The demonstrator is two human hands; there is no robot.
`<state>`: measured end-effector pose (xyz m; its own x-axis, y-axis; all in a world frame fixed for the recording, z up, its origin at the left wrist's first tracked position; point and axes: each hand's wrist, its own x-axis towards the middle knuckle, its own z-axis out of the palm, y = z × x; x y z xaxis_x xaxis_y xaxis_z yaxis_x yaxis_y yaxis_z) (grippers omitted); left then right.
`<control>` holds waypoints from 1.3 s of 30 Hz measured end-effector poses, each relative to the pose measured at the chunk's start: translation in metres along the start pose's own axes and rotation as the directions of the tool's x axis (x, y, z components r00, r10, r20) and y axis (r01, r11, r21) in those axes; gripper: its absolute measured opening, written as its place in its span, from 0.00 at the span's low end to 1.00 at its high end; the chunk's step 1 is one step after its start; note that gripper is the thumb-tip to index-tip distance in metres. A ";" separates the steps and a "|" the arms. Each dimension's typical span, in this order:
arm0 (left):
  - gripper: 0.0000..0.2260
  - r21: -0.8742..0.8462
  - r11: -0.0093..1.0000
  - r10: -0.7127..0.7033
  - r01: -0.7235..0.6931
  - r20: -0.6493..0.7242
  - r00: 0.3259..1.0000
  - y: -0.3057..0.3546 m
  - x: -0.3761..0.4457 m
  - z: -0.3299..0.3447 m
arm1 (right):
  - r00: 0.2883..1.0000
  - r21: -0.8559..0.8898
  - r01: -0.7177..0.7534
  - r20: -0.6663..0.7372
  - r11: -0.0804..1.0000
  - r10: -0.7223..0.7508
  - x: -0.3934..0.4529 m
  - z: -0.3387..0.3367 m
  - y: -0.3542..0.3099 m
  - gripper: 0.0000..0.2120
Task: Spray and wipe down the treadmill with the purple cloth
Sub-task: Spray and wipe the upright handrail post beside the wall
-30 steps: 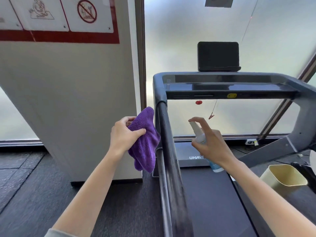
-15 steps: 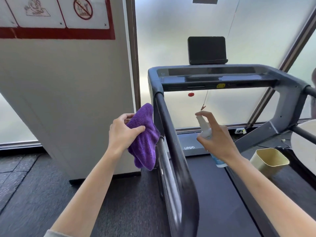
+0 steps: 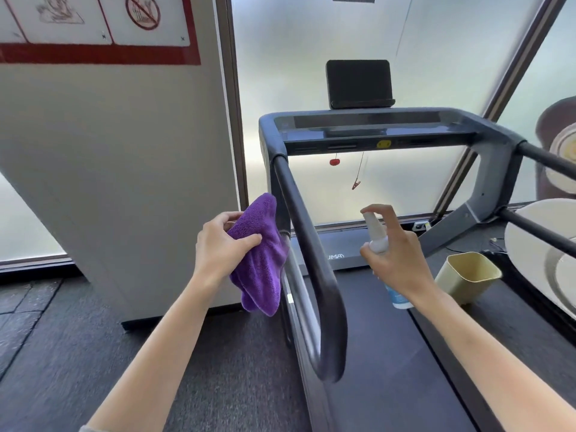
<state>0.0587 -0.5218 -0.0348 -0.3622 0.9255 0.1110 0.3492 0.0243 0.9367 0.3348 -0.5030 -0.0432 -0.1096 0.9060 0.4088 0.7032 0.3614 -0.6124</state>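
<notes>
Purple cloth (image 3: 260, 257) is hanging bunched in the left hand (image 3: 218, 247) just left of the treadmill rail (image 3: 307, 260), while the right hand (image 3: 397, 260) is gripping the spray bottle (image 3: 378, 241), finger on its nozzle, risking mist missing the rail.

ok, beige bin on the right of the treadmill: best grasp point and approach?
Judging from this one view: pinch the rim of the beige bin from above, one finger inside the wall. It stands upright, mouth open, apparently empty. Its near-left rim faces the right hand, though that hand holds the spray bottle, so free it first.
</notes>
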 end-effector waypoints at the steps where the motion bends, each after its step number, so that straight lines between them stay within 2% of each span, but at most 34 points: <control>1: 0.18 0.000 1.000 -0.001 0.001 -0.014 1.000 0.000 -0.002 0.000 | 1.000 -0.013 0.006 0.023 1.000 -0.006 0.000 -0.002 0.001 0.25; 6: 0.18 -0.038 0.998 -0.050 0.047 -0.081 0.995 0.005 -0.013 0.006 | 0.999 -0.033 0.043 -0.005 0.999 -0.043 0.001 -0.011 0.010 0.26; 10: 0.17 -0.187 0.974 -0.144 0.130 -0.063 0.988 0.011 -0.020 0.017 | 0.998 0.027 0.041 0.050 0.999 -0.042 0.002 -0.012 0.017 0.26; 12: 0.15 -0.301 0.938 -0.179 0.170 -0.003 0.984 0.017 -0.024 0.023 | 0.997 0.056 0.042 0.060 0.998 -0.046 0.003 -0.011 0.020 0.26; 15: 0.13 -0.463 0.854 -0.183 0.236 0.158 0.970 0.025 -0.032 0.040 | 0.996 0.093 0.056 0.060 0.994 -0.062 0.005 -0.009 0.023 0.28; 18: 0.12 -0.542 0.792 -0.162 0.282 0.259 0.952 0.024 -0.045 0.066 | 0.996 0.124 0.058 0.065 0.991 -0.066 0.009 -0.006 0.026 0.28; 21: 0.09 -0.516 0.786 -0.181 0.342 0.336 0.924 0.024 -0.050 0.078 | 0.995 0.143 0.071 0.059 0.987 -0.080 0.013 -0.004 0.030 0.28; 23: 0.15 -0.534 0.747 -0.179 0.397 0.413 0.893 0.027 -0.046 0.074 | 0.994 0.153 0.081 0.057 0.985 -0.091 0.016 -0.004 0.032 0.28; 25: 0.14 -0.529 0.765 -0.176 0.368 0.378 0.909 0.030 -0.040 0.077 | 0.993 0.159 0.092 0.055 0.983 -0.102 0.019 -0.003 0.033 0.29; 27: 0.08 -0.432 0.844 -0.217 0.317 0.266 0.939 0.031 -0.039 0.090 | 0.991 0.159 0.113 0.057 0.981 -0.123 0.022 -0.002 0.035 0.29; 29: 0.19 -0.272 0.928 -0.217 0.256 0.165 0.962 0.028 -0.041 0.105 | 0.988 0.175 0.125 0.064 0.977 -0.138 0.024 0.000 0.036 0.29; 32: 0.35 -0.148 0.970 -0.170 0.194 0.163 0.972 0.029 -0.037 0.115 | 0.986 0.194 0.129 0.082 0.972 -0.147 0.028 0.001 0.040 0.29; 34: 0.39 -0.130 0.970 -0.181 0.206 0.182 0.967 0.028 -0.029 0.116 | 0.983 0.191 0.144 0.083 0.971 -0.162 0.032 0.005 0.043 0.29; 39: 0.44 -0.075 0.965 -0.239 0.250 0.125 0.963 0.024 -0.007 0.126 | 0.977 0.223 0.164 0.095 0.961 -0.189 0.045 0.023 0.047 0.29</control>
<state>0.1787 -0.4804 -0.0553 -0.3247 0.9324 -0.1587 0.1815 0.2261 0.9571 0.3467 -0.4407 -0.0688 -0.3066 0.8383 0.4508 0.5013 0.5448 -0.6722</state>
